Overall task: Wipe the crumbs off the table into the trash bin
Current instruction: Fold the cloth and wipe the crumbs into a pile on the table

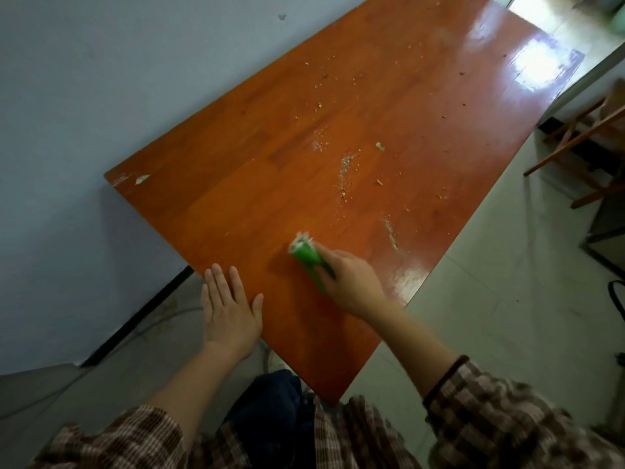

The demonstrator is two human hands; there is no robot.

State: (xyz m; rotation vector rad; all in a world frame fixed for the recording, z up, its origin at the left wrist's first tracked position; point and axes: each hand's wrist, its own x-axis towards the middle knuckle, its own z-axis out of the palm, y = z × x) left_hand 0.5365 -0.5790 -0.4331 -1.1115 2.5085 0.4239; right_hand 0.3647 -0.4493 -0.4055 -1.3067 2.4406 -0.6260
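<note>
My right hand (351, 282) grips the handle of a small green brush (306, 255) whose pale bristles touch the orange wooden table (236, 184) near its front part. Flat on the table's near-left edge lies my left hand (230, 309), fingers spread, holding nothing. Crumbs (345, 170) lie in short streaks and scattered specks beyond the brush, toward the middle and far end of the table. A thin line of crumbs (391, 233) sits just right of the brush. No trash bin is in view.
A pale blue wall (101, 96) runs along the table's left side. Wooden chair legs (581, 137) stand on the tiled floor at the right. A dark box-like object (608, 231) sits at the right edge.
</note>
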